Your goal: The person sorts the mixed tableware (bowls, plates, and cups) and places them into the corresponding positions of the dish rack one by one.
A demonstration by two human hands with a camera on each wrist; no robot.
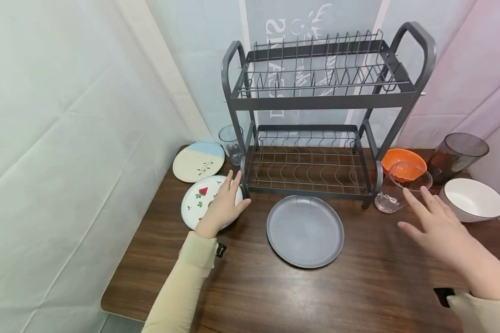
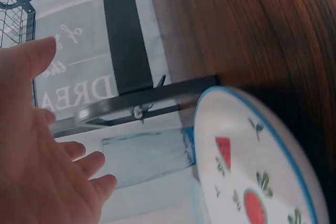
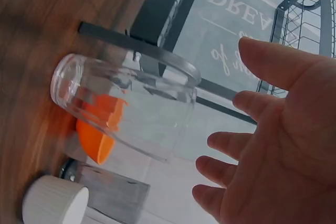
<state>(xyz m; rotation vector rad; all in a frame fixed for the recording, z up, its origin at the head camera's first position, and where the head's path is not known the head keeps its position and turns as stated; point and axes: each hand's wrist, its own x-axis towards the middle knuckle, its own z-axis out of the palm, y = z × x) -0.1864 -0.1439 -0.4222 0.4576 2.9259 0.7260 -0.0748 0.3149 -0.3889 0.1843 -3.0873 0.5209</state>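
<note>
My left hand (image 1: 224, 206) hovers over the white plate with watermelon prints (image 1: 190, 203), fingers spread and holding nothing. In the left wrist view that plate (image 2: 236, 156) lies beyond the fingertips, its blue rim showing. On the right, my right hand (image 1: 435, 226) is stretched out with loose fingers near a clear glass (image 1: 389, 196) and a white bowl (image 1: 472, 201). The right wrist view has the clear glass (image 3: 126, 106) upright in front of the bare palm. Between the hands a grey round plate (image 1: 305, 231) lies flat on the table.
A dark two-tier dish rack (image 1: 322, 101) stands at the back middle of the wooden table (image 1: 250, 286). Left of it are a cream-and-blue plate (image 1: 198, 162) and a bluish glass (image 1: 231, 143). An orange bowl (image 1: 404, 159) and a dark tinted glass (image 1: 456, 157) stand at the back right.
</note>
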